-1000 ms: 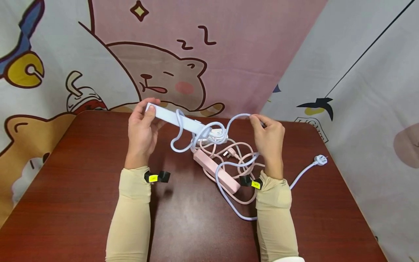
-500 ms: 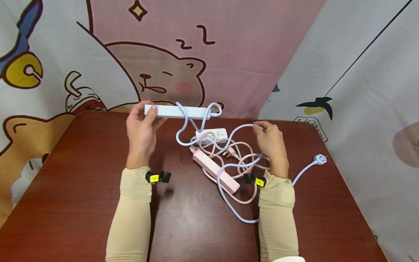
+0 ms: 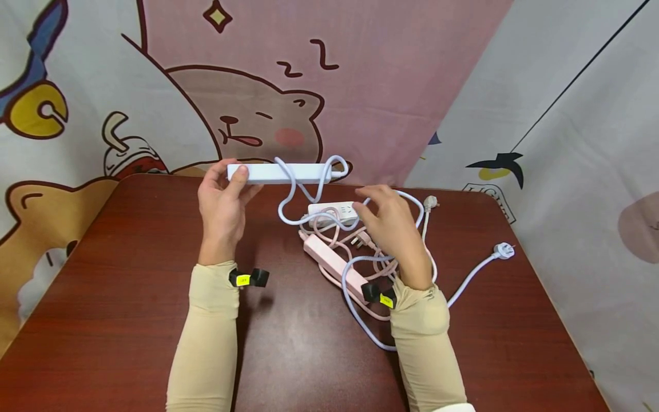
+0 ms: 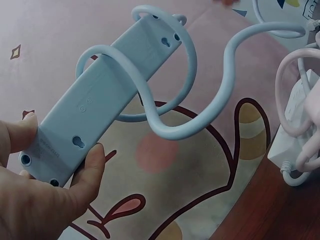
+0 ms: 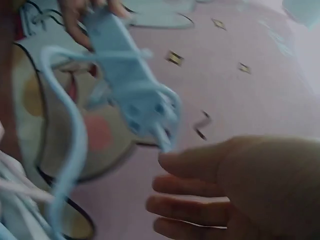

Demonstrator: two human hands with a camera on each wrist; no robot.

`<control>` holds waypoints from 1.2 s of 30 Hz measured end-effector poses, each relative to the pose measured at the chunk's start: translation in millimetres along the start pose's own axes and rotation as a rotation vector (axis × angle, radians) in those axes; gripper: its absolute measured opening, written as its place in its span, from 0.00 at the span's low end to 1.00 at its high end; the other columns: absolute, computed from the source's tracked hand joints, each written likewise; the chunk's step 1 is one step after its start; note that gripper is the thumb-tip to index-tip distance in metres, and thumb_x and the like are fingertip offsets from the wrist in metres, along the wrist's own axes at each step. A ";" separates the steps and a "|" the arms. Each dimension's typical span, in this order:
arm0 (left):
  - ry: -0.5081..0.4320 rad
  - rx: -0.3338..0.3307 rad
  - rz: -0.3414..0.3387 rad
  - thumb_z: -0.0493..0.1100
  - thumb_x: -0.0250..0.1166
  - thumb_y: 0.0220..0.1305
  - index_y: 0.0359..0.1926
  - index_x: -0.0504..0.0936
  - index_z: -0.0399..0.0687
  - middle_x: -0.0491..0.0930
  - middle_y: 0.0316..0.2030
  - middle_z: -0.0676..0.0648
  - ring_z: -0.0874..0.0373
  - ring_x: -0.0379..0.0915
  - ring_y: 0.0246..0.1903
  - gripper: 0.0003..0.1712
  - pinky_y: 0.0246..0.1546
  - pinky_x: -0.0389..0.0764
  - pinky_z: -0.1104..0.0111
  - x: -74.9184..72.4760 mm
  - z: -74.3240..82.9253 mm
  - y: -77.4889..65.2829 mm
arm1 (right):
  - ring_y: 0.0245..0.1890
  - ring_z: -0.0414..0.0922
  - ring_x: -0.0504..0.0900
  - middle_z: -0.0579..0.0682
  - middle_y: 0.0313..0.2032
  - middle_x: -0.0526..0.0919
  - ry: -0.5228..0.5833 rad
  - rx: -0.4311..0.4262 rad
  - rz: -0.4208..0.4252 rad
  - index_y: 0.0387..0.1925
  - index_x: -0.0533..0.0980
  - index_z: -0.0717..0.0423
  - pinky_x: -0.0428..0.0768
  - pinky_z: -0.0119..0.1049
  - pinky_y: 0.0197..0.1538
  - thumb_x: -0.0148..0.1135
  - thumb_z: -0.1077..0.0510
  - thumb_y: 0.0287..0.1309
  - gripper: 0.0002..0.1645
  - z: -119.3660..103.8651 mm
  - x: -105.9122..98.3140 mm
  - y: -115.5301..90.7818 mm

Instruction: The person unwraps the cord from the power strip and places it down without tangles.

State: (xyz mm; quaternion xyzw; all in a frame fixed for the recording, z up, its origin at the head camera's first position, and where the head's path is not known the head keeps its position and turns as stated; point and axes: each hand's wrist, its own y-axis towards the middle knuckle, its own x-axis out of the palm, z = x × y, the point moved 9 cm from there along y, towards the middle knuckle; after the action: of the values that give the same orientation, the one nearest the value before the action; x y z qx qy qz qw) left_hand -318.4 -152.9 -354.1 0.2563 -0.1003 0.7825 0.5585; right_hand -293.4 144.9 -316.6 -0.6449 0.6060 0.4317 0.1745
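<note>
My left hand [image 3: 222, 214] grips one end of a light blue power strip [image 3: 278, 173], held up level above the back of the table; the left wrist view shows its underside with keyhole slots. Its blue cord [image 4: 172, 131] loops loosely round the strip and hangs toward the table. Over the tangle of cords my right hand [image 3: 393, 226] is empty, its thumb and fingers apart, close to the hanging cord in the head view. A pink power strip [image 3: 334, 264] and a white power strip [image 3: 333, 210] lie beneath, among their cords.
The blue cord's plug [image 3: 503, 251] lies at the right of the table [image 3: 128, 320]. Farther back rests a white plug [image 3: 431, 202]. A pink plug [image 3: 363, 239] sits in the tangle. A patterned cloth [image 3: 386, 86] hangs behind the table.
The blue power strip has swung from slanting to level. My right hand has let go of the blue cord and moved left toward the strip, uncovering the white plug.
</note>
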 end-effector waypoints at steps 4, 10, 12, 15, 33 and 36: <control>-0.013 -0.002 0.000 0.33 0.65 0.69 0.49 0.76 0.45 0.76 0.42 0.47 0.57 0.79 0.37 0.10 0.39 0.89 0.64 1.0 -0.1 0.1 | 0.62 0.56 0.78 0.57 0.59 0.82 -0.019 -0.060 -0.152 0.60 0.79 0.59 0.73 0.52 0.68 0.62 0.53 0.70 0.22 -14.9 35.7 3.0; -0.009 0.002 -0.005 0.34 0.64 0.69 0.49 0.76 0.44 0.76 0.42 0.47 0.57 0.80 0.37 0.10 0.39 0.89 0.65 1.9 1.2 0.3 | 0.51 0.49 0.86 0.54 0.55 0.86 -0.020 -0.109 -0.223 0.59 0.81 0.57 0.79 0.48 0.62 0.62 0.54 0.71 0.20 -26.0 63.2 3.0; -0.003 0.004 -0.006 0.34 0.64 0.69 0.50 0.76 0.44 0.76 0.43 0.47 0.57 0.80 0.37 0.11 0.39 0.89 0.65 1.9 1.6 0.5 | 0.47 0.45 0.87 0.52 0.54 0.87 -0.016 -0.132 -0.220 0.57 0.82 0.56 0.81 0.46 0.59 0.61 0.55 0.71 0.17 -29.2 65.8 2.6; -0.003 0.004 -0.003 0.34 0.64 0.69 0.52 0.75 0.41 0.75 0.43 0.47 0.56 0.80 0.38 0.12 0.40 0.89 0.64 1.9 2.0 0.4 | 0.50 0.45 0.85 0.51 0.53 0.88 0.000 -0.200 -0.197 0.54 0.83 0.56 0.81 0.44 0.59 0.60 0.57 0.72 0.14 -35.8 65.2 1.1; 0.006 0.000 -0.007 0.32 0.65 0.68 0.52 0.75 0.40 0.77 0.42 0.47 0.57 0.80 0.37 0.14 0.40 0.89 0.63 3.5 0.1 -1.0 | 0.24 0.35 0.70 0.46 0.27 0.79 0.170 -0.532 0.087 0.46 0.86 0.58 0.69 0.28 0.30 0.65 0.62 0.67 0.09 -75.4 19.4 -15.7; 0.018 -0.002 -0.019 0.31 0.65 0.68 0.52 0.75 0.39 0.77 0.42 0.47 0.59 0.81 0.35 0.14 0.40 0.89 0.63 4.6 -0.2 -1.7 | 0.24 0.35 0.69 0.47 0.27 0.80 0.186 -0.545 0.153 0.45 0.86 0.58 0.66 0.27 0.28 0.66 0.63 0.65 0.09 -77.3 9.3 -17.5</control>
State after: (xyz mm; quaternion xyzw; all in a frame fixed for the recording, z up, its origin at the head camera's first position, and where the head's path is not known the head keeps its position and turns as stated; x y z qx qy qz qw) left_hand -318.0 -148.4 -352.2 0.2498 -0.0935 0.7792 0.5671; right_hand -251.4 84.8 -285.3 -0.6571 0.5282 0.5295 -0.0943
